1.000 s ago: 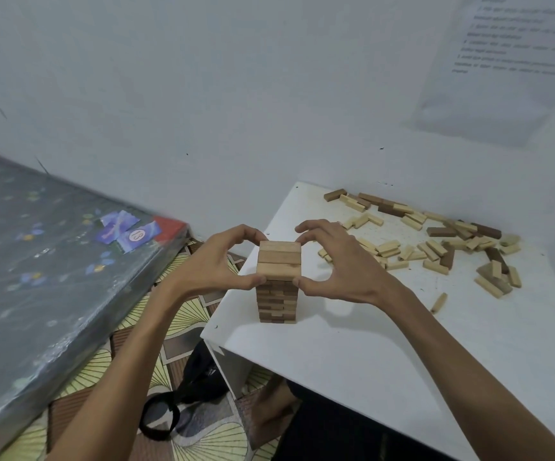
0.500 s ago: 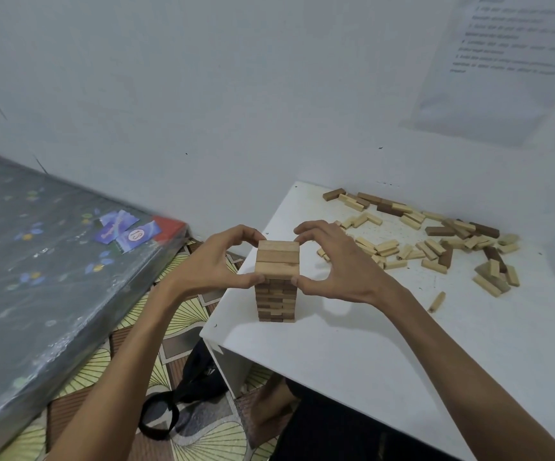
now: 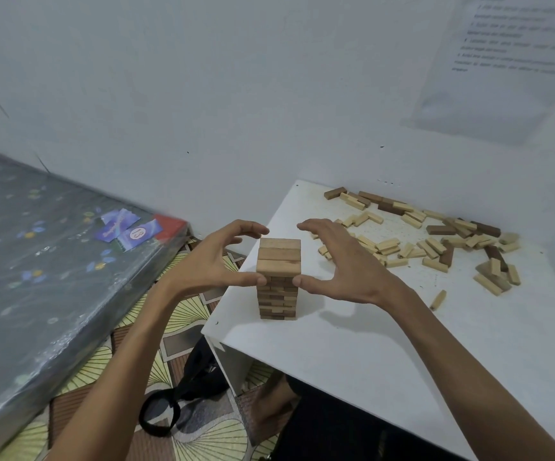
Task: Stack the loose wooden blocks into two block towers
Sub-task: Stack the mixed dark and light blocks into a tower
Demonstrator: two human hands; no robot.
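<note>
One tower (image 3: pixel 278 277) of the two stands near the front left corner of the white desk (image 3: pixel 369 354), many layers high, its top layer three blocks laid side by side and looking square. Both hands flank it. The left hand (image 3: pixel 209 261) and the right hand (image 3: pixel 339 264) are spread wide, each thumb tip touching a side of the tower just under the top layer, the other fingers arched above it and gripping nothing. Whether the left fingertips touch the far top edge I cannot tell. By my judgement, less than half the work is done: no second tower is begun. One stray block (image 3: pixel 437 300) lies further back, and a large scatter of loose blocks (image 3: pixel 432 241) sits well apart along the far right of the desk.

Below the desk's corner a black bag (image 3: pixel 199 371) lies on a patterned floor (image 3: pixel 183 314). A wrapped mattress (image 3: pixel 36 261) fills the left. Beyond rises a pale wall (image 3: pixel 236 94) bearing a printed sheet (image 3: pixel 509 61).
</note>
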